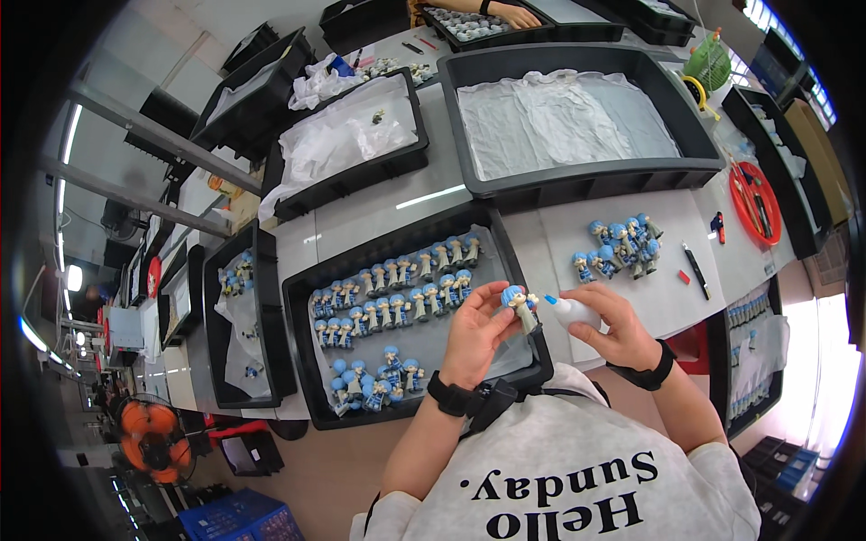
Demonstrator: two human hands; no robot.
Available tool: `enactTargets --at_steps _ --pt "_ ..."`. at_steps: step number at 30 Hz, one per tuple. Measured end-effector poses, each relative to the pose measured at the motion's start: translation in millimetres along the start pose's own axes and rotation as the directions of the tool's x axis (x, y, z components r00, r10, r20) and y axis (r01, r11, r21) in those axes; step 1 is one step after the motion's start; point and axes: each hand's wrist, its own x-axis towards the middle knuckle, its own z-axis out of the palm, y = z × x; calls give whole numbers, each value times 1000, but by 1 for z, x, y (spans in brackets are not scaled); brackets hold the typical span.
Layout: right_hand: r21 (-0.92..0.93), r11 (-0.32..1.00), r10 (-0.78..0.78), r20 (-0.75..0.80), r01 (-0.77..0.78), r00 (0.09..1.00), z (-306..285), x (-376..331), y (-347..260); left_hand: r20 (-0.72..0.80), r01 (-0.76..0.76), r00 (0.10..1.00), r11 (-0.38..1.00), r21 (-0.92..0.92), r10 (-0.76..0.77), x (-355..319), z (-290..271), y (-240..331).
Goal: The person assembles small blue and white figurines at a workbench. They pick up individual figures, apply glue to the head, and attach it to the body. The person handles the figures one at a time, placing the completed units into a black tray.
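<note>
Between the thumb and fingers of my left hand (pixel 475 332) is a small blue-haired figurine (pixel 520 308), held upright with a slight tilt. My right hand (pixel 621 326) grips a white squeeze bottle (pixel 575 313), whose blue tip points at the figurine from close by. Whether the tip touches it I cannot tell. Below and left of my hands lies a black tray (pixel 298 356) with rows of similar figurines (pixel 390 311) and a loose heap of them near its front edge. Beyond my right hand, another cluster of figurines (pixel 622 243) sits on a white sheet (pixel 559 252).
A large black tray (pixel 586 185) with crumpled white lining is at the back. A red round dish (pixel 756 203) with tools and a black pen (pixel 695 270) lie right. More trays (pixel 271 325) flank the table. Across it is another person's hand (pixel 514 13).
</note>
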Motion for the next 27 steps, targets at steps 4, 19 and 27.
enactTargets --at_steps 4,19,27 --pt "-18 1000 22 -1 -22 1000 -2 2 -2 7 -15 1000 999 -31 16 2 -2 -2" --pt "-146 989 -22 68 32 997 -11 11 -8 -35 2 999 1000 -2 -3 1 -1 -2" --pt "-253 966 -38 92 61 995 -14 15 -8 -78 -17 997 999 46 21 1 -1 -7"
